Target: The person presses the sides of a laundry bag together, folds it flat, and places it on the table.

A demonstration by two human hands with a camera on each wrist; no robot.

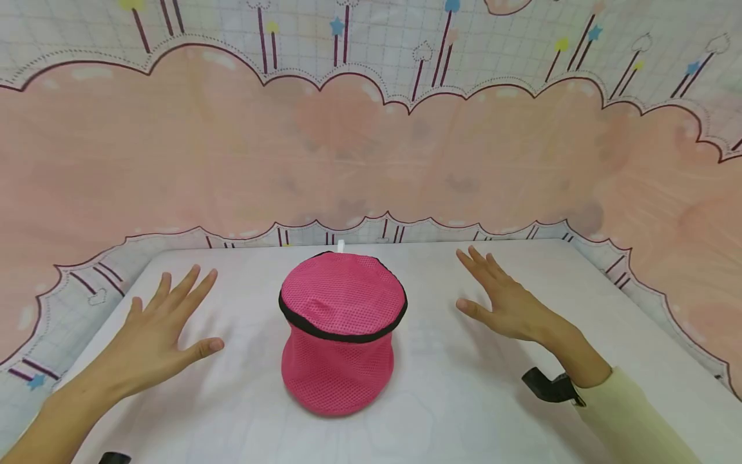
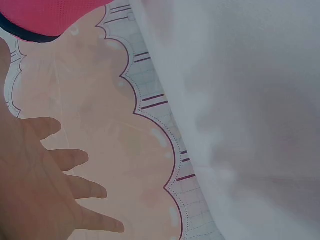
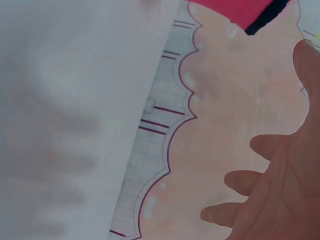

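Observation:
A pink mesh bag (image 1: pixel 339 377) with a round lid and black trim stands upright on the white table, in the middle of the head view. A small white tab shows behind its top. To its left, my left hand (image 1: pixel 159 338) hovers over the table with fingers spread and nothing in it. On the other side my right hand (image 1: pixel 507 299) is held above the table, fingers straight and also holding nothing. Both hands are apart from the bag. Parts of the pink bag (image 2: pixel 55 17) appear at the top of the left wrist view, beside the left hand (image 2: pixel 45 185).
The white table (image 1: pixel 446 412) carries the bag near its centre. Behind and around it hangs a peach cloth (image 1: pixel 261 154) with scalloped outlines and candle drawings. A black strap piece (image 1: pixel 551 386) sits at my right wrist, by a pale sleeve (image 1: pixel 632 419).

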